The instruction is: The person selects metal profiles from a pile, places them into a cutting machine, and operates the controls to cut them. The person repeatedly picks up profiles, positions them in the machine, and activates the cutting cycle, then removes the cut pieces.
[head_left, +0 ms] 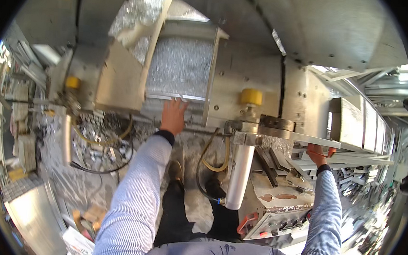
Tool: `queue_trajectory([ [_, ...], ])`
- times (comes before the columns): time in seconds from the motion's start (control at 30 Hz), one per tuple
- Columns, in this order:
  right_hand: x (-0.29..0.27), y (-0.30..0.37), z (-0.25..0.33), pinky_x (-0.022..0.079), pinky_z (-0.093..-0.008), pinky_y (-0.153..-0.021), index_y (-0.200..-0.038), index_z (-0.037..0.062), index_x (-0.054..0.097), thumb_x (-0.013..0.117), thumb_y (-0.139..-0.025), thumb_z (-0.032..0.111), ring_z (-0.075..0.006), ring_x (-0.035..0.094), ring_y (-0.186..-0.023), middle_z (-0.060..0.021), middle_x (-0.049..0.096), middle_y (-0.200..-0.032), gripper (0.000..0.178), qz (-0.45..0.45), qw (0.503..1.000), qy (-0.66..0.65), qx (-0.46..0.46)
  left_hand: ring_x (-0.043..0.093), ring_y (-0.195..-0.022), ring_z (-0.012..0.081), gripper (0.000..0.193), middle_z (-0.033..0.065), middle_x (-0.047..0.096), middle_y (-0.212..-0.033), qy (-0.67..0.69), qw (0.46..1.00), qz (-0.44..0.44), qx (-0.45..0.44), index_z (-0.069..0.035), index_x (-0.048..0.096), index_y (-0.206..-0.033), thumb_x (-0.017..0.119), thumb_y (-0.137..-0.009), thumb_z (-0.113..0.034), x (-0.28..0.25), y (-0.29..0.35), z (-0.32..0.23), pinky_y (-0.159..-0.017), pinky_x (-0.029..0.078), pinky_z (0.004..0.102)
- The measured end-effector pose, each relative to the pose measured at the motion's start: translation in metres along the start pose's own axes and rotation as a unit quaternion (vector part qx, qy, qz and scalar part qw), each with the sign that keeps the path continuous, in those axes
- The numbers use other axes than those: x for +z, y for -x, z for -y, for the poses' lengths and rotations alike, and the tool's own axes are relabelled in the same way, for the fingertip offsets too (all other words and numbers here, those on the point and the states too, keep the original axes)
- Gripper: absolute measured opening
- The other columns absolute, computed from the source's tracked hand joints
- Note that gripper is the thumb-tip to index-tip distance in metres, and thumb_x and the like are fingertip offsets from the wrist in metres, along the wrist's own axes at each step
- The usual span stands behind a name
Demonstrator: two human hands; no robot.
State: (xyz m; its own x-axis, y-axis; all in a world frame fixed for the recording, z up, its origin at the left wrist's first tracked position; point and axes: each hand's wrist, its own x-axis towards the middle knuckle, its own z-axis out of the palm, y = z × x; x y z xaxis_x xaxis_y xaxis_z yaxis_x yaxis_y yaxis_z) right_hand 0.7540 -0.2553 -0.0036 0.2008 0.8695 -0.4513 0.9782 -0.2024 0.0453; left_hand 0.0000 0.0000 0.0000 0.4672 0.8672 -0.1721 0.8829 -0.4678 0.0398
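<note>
My left hand [173, 116] reaches forward with its fingers spread, resting at the front edge of a metal chute [180, 63] full of fine silvery chips. It holds nothing. Out to the right, my right hand [318, 153] is closed at the end of a flat metal bar [313, 140] that sticks out from the machine; the bar partly hides its fingers. A small orange-red piece [332, 151] shows beside that hand. Between my arms hangs a silver cylinder [240, 176] under a yellow cap [251, 97].
A worn control box [276, 202] with knobs and a red handle [248, 222] stands by my right leg, with dark metal bars [267, 166] on top. Metal offcuts [98, 139] litter the floor at left. Long profiles [351, 158] lie at right. A black hose [105, 172] loops low.
</note>
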Motion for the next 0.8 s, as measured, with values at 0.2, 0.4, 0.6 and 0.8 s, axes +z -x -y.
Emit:
queue_trajectory([
  [0.2, -0.095, 0.138, 0.034, 0.06, -0.0429, -0.099, -0.132, -0.0061, 0.071, 0.069, -0.075, 0.007, -0.0394, 0.076, -0.111, -0.0281, 0.075, -0.124, 0.058, -0.1, 0.962, -0.216, 0.13, 0.055, -0.139, 0.0366, 0.074, 0.0145, 0.058, -0.151, 0.101, 0.993, 0.056, -0.025, -0.013, 0.058, -0.149, 0.086, -0.084, -0.037, 0.022, 0.135, -0.013, -0.119, 0.035, 0.0589],
  [0.4, -0.135, 0.246, 0.072, 0.059, -0.0412, -0.1, -0.13, -0.0022, 0.072, 0.068, -0.073, 0.001, -0.0374, 0.074, -0.112, -0.0229, 0.073, -0.123, 0.057, -0.138, 0.947, -0.248, 0.153, 0.065, -0.13, 0.0374, 0.062, 0.0174, 0.068, -0.142, 0.198, 0.914, 0.286, -0.208, -0.012, 0.068, -0.14, 0.077, -0.09, -0.047, 0.07, 0.371, 0.006, -0.109, 0.051, 0.0542],
  [0.6, -0.152, 0.349, 0.095, 0.06, -0.039, -0.096, -0.127, -0.001, 0.073, 0.069, -0.075, 0.001, -0.0324, 0.076, -0.106, -0.0196, 0.075, -0.119, 0.053, -0.225, 0.924, -0.278, 0.132, 0.065, -0.129, 0.0432, 0.055, 0.0272, 0.068, -0.136, 0.205, 0.87, 0.405, -0.195, -0.007, 0.075, -0.128, 0.076, -0.09, -0.047, 0.075, 0.496, 0.073, -0.11, 0.052, 0.0496],
  [0.8, -0.154, 0.434, 0.134, 0.06, -0.0363, -0.091, -0.124, -0.004, 0.075, 0.069, -0.087, 0.005, -0.0264, 0.079, -0.098, -0.0198, 0.081, -0.111, 0.038, -0.285, 0.882, -0.317, 0.204, 0.064, -0.131, 0.0414, 0.063, 0.0225, 0.069, -0.139, 0.205, 0.895, 0.365, -0.151, -0.005, 0.072, -0.134, 0.072, -0.094, -0.054, 0.052, 0.438, 0.105, -0.111, 0.051, 0.0485],
])
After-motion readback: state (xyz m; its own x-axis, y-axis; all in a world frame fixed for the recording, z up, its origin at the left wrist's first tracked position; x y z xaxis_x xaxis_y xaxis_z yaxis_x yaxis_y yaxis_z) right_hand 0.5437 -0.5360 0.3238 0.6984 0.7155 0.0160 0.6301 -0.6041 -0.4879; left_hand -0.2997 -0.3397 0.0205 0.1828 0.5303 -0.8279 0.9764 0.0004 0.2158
